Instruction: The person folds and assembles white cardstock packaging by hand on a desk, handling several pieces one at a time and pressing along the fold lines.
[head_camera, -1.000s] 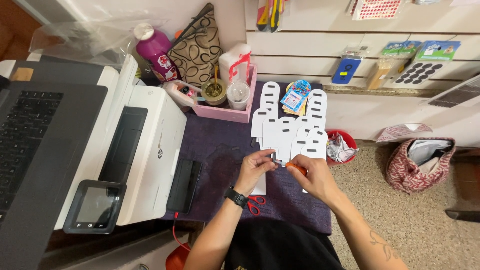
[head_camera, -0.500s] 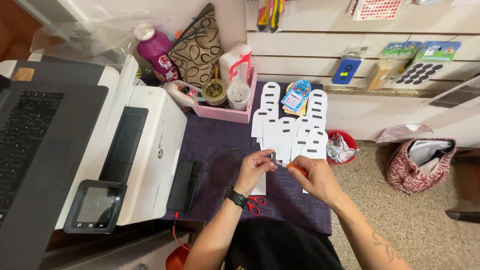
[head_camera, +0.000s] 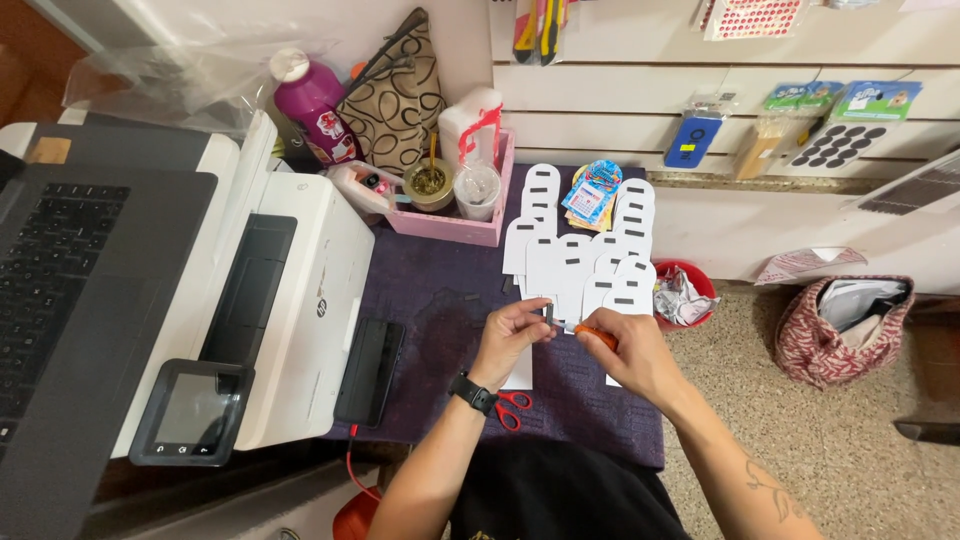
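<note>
My left hand (head_camera: 512, 335), with a black watch on its wrist, pinches a small dark strip (head_camera: 548, 312) between thumb and fingers above the purple cloth (head_camera: 440, 300). My right hand (head_camera: 630, 352) grips an orange-handled tool (head_camera: 592, 334) whose tip meets that strip. Both hands hover just in front of several white arch-shaped cards (head_camera: 585, 250) with dark slots, laid overlapping on the cloth. One more white card (head_camera: 520, 375) lies under my left hand. Red scissors (head_camera: 512, 408) rest by my left wrist.
A white printer (head_camera: 290, 300) and a laptop (head_camera: 70, 300) fill the left side, with a black phone (head_camera: 368, 372) beside the printer. A pink tray (head_camera: 450, 222) with cups, a purple bottle (head_camera: 310, 105) and a patterned bag stand behind. A red bin (head_camera: 682, 296) and a floor bag (head_camera: 840, 325) sit right.
My hands have drawn slightly closer together over the cards; the tool tip now meets the small strip. Nothing else has moved.
</note>
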